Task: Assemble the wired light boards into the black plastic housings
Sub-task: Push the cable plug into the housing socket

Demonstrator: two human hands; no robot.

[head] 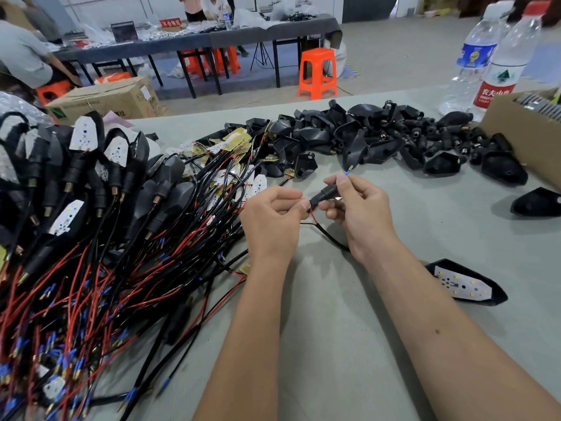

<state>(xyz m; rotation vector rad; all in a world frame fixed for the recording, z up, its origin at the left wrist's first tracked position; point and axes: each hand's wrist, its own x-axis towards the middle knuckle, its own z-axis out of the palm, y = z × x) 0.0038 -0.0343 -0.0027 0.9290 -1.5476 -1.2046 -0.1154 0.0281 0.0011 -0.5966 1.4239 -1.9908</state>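
Grey-green cloth covers the worktable. Above its middle, the left hand pinches the end of a small black sleeve where a red and a black wire come out, and the right hand curls round the sleeve's other end, a blue-tipped wire end poking up past its fingers. A finished housing with its white light board lies just right of the right forearm. Wired assemblies are heaped on the left, loose light boards behind them, and empty black housings are strewn across the far side. Two water bottles and a cardboard box stand at the right edge. Beyond, an orange stool stands on the grey floor beside a long dark table where people work.
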